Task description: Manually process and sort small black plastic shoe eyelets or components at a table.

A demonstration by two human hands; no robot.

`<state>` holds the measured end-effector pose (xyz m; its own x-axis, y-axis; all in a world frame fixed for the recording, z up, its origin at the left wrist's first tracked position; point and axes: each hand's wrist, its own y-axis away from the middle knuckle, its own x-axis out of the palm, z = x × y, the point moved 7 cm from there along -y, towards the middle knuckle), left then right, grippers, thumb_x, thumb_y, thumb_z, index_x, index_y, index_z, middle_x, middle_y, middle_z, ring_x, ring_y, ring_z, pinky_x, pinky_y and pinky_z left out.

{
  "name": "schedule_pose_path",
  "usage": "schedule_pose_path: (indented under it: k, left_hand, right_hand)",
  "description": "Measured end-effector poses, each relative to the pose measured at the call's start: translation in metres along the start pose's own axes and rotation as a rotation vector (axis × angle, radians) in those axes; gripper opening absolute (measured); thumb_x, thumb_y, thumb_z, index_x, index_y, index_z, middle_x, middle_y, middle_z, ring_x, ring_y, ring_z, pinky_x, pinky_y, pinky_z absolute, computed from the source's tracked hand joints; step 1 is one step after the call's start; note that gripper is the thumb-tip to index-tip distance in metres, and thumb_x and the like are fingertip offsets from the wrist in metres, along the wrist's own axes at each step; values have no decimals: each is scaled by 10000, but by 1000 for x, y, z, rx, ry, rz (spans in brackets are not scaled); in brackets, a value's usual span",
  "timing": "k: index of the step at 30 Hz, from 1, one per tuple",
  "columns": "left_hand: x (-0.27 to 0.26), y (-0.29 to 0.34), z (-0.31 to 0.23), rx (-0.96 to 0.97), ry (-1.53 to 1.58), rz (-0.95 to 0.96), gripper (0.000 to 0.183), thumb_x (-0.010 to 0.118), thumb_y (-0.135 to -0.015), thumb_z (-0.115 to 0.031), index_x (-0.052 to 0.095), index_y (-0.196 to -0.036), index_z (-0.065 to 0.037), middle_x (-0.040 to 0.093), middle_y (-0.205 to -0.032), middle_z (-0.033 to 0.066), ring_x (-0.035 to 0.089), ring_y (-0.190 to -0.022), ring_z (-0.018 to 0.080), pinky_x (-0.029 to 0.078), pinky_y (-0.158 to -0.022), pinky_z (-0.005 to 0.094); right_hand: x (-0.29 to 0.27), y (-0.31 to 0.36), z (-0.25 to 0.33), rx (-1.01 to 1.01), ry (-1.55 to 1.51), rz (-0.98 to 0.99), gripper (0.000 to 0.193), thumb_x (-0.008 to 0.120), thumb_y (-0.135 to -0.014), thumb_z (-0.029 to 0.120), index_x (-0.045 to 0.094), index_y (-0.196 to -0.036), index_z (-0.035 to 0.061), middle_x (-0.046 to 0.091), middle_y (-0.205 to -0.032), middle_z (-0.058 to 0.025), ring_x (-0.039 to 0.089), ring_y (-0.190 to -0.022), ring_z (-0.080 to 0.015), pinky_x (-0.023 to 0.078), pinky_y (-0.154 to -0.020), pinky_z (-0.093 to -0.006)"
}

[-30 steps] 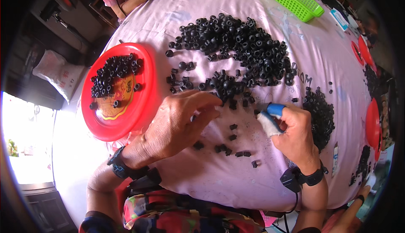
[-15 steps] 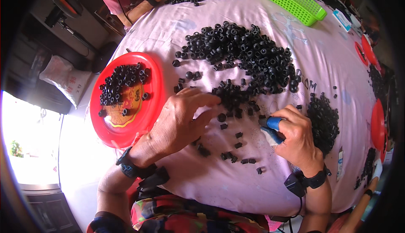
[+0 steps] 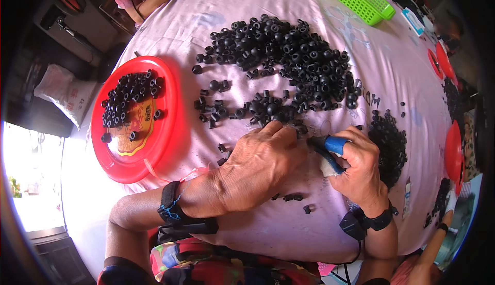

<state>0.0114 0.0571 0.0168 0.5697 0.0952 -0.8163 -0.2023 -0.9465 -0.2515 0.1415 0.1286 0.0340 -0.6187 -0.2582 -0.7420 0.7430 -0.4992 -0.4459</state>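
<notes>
From my remote station I report the work as partly done, and judge the larger share to be left. On the pink-covered worktop, the main heap of black parts lies around the middle, spreading toward the far edge; it holds rounded, ring-ended and short tubular pieces, mixed. The red plate, by the left edge, carries a modest batch of black rings, bunched toward its far side, with a few apart and its near side bare. I take that batch as finished output, though I cannot confirm it. A second pile of small black pieces stands toward the right edge, beside the right wrist; its status I cannot establish. Loose pieces lie between the hands and the near edge. The left hand is back-up at the near side of the heap, fingers bent downward; its tips are hidden, so I cannot tell how far they are parted or whether they grip anything. The right hand is half curled, wearing a blue finger wrap; its thumb and forefinger point left, close together, with something dark at the tips that I cannot identify or certify as held.
</notes>
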Motion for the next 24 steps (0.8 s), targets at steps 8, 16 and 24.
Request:
schedule_pose_path:
  k: [8,16,24]
  left_hand:
    - [-13,-5,12,-133,397,-53,159,717,-851,-44,686,-1007,-51,680,-917,67,672,-839,187,549,-747,298]
    - [27,12,23,-655,1431,136,164,684,-945,-127,696,-1076,-29,630,-815,-70,488,-672,-13,374,-557,170]
    - [35,15,21,-750,1549,170,159,707,-937,-158,720,-1037,-35,613,-766,-81,464,-655,-13,360,-553,177]
  right_hand:
    - [-5,2,-1,1,-1,31,314,774,-599,-14,710,-906,3,655,-808,-107,630,-715,-281,518,-595,-353]
    - [-6,-6,21,-63,-47,28,400,794,-662,181,725,-1011,-3,674,-1074,-131,647,-869,-288,544,-735,-369]
    - [-5,-5,20,-58,-125,82,393,773,-672,176,726,-1020,-3,677,-1106,-143,647,-889,-291,549,-752,-377]
